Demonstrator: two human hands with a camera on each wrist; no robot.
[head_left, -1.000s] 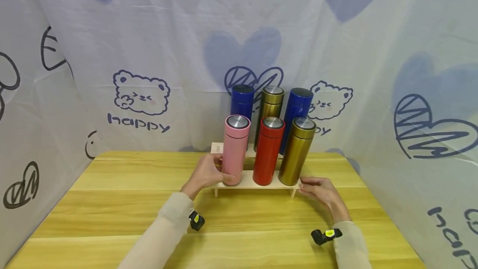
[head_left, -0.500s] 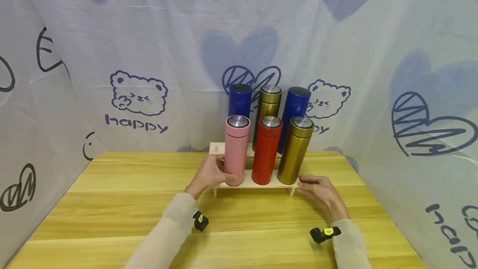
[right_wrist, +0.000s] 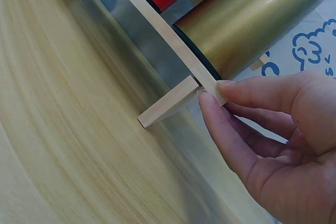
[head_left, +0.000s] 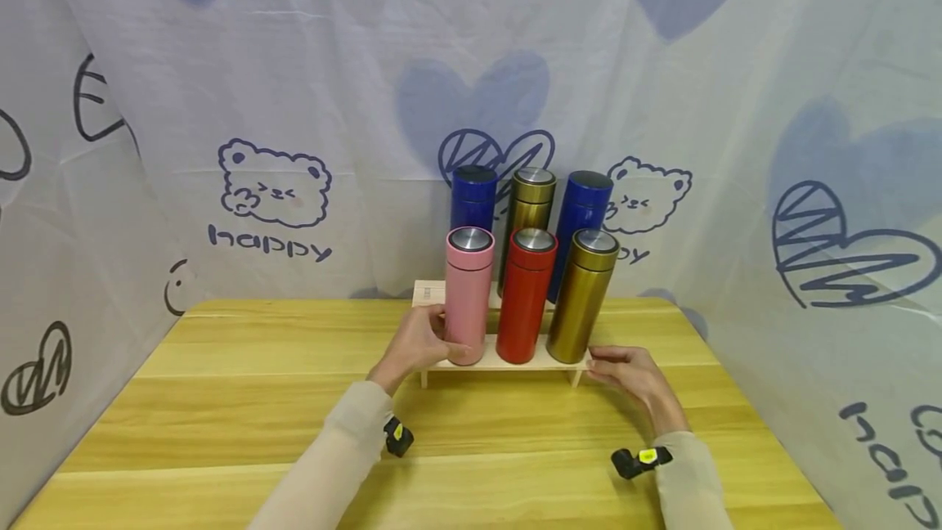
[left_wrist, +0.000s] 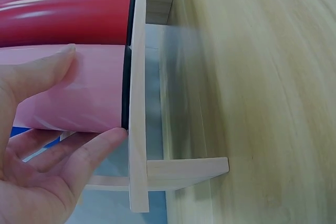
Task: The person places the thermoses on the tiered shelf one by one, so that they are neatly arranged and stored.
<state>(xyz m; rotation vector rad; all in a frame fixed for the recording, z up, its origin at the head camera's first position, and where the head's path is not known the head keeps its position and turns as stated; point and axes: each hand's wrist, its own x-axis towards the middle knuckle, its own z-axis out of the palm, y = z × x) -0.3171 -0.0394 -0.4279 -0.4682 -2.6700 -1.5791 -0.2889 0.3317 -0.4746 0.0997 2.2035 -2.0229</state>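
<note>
A pink thermos bottle point(head_left: 467, 293) stands at the left of the front step of a wooden stand point(head_left: 508, 365). My left hand point(head_left: 414, 343) grips it low down, thumb across its front and fingers at its left side; in the left wrist view the pink thermos bottle point(left_wrist: 89, 90) sits close beside the red one. A red thermos bottle point(head_left: 526, 297) stands in the middle, a gold one point(head_left: 583, 301) at the right. My right hand point(head_left: 633, 375) pinches the right end of the front step, seen closely in the right wrist view as the stand's edge point(right_wrist: 173, 40) between thumb and index finger.
Behind, on the higher step, stand a blue bottle point(head_left: 473, 199), a darker gold one point(head_left: 531, 207) and another blue one point(head_left: 585, 207). The stand rests near the back of a wooden table point(head_left: 221, 399). A printed cloth point(head_left: 353, 105) hangs behind and at both sides.
The pink bottle has slid slightly right toward the red one, with my left hand moving along with it. My right hand keeps its hold on the stand's end. The head view shifted a little.
</note>
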